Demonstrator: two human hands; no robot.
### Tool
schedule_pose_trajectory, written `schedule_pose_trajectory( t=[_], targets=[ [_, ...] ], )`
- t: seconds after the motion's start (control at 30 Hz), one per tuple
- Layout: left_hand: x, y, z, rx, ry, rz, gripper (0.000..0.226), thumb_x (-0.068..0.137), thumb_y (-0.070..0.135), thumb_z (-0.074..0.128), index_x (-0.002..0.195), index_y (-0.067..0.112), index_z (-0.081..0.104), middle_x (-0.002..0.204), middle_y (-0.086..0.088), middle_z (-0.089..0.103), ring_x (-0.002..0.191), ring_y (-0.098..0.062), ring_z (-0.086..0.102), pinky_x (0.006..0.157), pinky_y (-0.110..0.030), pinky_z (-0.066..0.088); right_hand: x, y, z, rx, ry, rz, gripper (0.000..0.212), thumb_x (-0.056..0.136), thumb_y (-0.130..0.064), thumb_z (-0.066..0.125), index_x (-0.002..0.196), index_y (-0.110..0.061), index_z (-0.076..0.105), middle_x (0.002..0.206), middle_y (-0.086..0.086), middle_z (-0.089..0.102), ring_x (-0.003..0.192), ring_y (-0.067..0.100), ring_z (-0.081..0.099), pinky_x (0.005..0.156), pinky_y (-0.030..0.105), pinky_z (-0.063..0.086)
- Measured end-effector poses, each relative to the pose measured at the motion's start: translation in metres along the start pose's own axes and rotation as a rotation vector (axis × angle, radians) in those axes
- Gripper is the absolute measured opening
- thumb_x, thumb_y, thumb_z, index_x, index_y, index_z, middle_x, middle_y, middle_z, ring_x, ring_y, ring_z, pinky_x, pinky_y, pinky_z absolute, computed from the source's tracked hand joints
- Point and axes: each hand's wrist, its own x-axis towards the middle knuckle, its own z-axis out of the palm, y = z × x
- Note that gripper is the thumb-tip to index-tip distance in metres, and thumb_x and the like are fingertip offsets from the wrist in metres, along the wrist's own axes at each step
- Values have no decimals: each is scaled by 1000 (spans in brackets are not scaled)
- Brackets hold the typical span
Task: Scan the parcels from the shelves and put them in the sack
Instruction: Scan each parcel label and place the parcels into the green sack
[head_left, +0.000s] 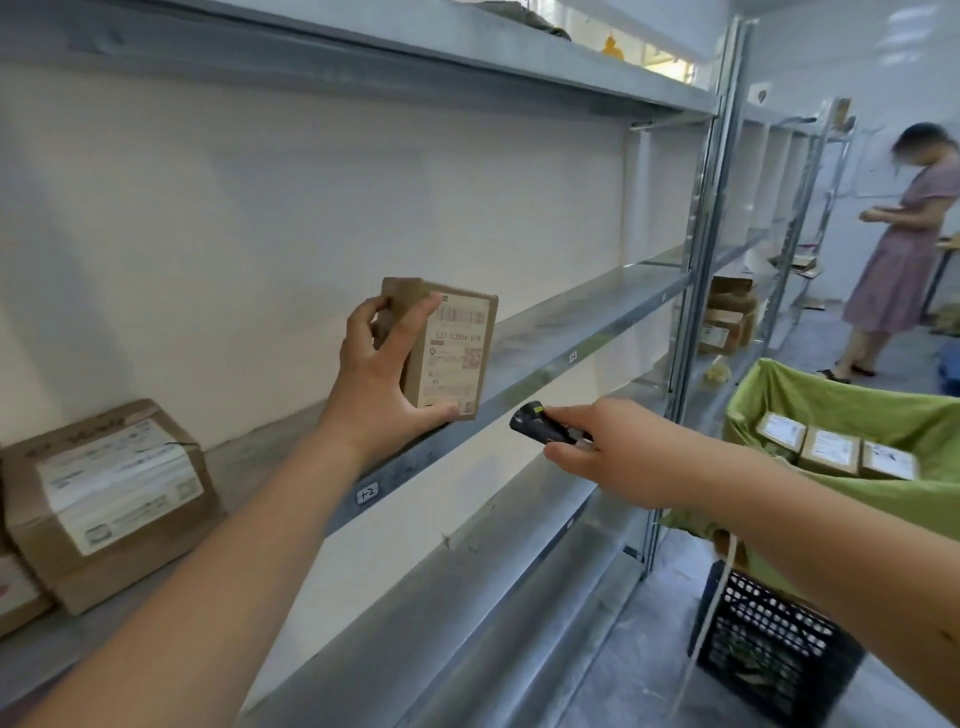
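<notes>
Left hand grips parcel | right hand holds scanner | sack right

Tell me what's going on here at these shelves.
A person is scanning parcels. The left hand holds a small cardboard box upright above the shelf, label facing out. The right hand points a black scanner at it. A bigger taped box sits on the shelf to the left. At the right, a green sack hangs open with three small boxes already inside, above a black crate. Another person stands further back.
</notes>
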Motion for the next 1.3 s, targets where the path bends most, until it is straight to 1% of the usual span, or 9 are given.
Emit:
schedule_pose_trajectory(
  t=[0.13, 0.2, 0.27, 0.4, 0.7, 0.8, 1.07, 1.2, 1.3],
  targets=[
    [5, 35, 35, -222, -12, 22, 118, 54, 62, 92, 148, 72, 21, 145, 33, 9, 139, 0, 34, 108, -26, 39, -11, 35, -4, 3, 40, 79, 28, 101, -42, 52, 121, -24, 60, 84, 3, 66, 66, 23, 64, 57, 33, 52],
    [10, 55, 60, -321, -45, 27, 118, 53, 62, 90, 149, 71, 22, 144, 35, 10, 140, 4, 34, 109, -30, 43, -19, 62, -5, 20, 72, 139, 26, 100, -39, 53, 121, -25, 60, 83, 3, 67, 65, 21, 65, 59, 36, 55],
    [13, 75, 91, -411, -94, 19, 119, 53, 60, 92, 149, 72, 22, 146, 31, 13, 141, 9, 30, 112, -35, 46, -29, 94, -5, 69, 116, 199, 30, 100, -38, 54, 126, -25, 60, 79, 2, 67, 55, 15, 61, 47, 28, 50],
    [9, 114, 171, -524, -248, -39, 123, 54, 55, 97, 148, 73, 20, 150, 16, 19, 141, -13, 40, 114, -48, 48, -53, 172, -6, 179, 174, 333, 42, 100, -38, 53, 141, -31, 53, 77, 2, 70, 56, 18, 66, 48, 35, 55],
    [21, 194, 368, -752, -462, -157, 125, 47, 62, 95, 149, 72, 23, 146, 18, 26, 136, 0, 41, 114, -42, 45, -102, 335, 12, 248, 198, 601, 62, 87, -53, 45, 146, -37, 46, 106, -3, 72, 81, 14, 70, 73, 39, 61],
    [29, 213, 421, -747, -533, -169, 126, 48, 62, 96, 150, 71, 22, 150, 12, 26, 140, -13, 42, 114, -44, 44, -116, 381, 17, 256, 217, 706, 68, 93, -53, 44, 157, -31, 36, 133, 3, 65, 110, 23, 65, 88, 39, 55],
    [49, 247, 537, -795, -660, -246, 118, 57, 50, 98, 144, 77, 22, 148, 16, 26, 129, 7, 39, 102, -32, 41, -111, 480, 17, 321, 283, 854, 70, 102, -47, 48, 164, -28, 23, 151, 9, 52, 122, 27, 60, 92, 39, 50],
    [77, 248, 588, -799, -725, -282, 118, 55, 55, 97, 144, 77, 22, 152, 13, 26, 137, -10, 43, 112, -50, 45, -91, 522, 15, 370, 294, 924, 70, 102, -47, 49, 164, -29, 23, 158, 11, 44, 132, 29, 52, 90, 33, 42],
    [103, 245, 637, -830, -782, -302, 120, 54, 56, 96, 146, 75, 22, 156, 12, 29, 137, -8, 43, 111, -54, 48, -76, 555, 16, 404, 298, 979, 68, 103, -47, 50, 164, -29, 25, 155, 12, 46, 128, 27, 52, 88, 32, 41]
  ],
)
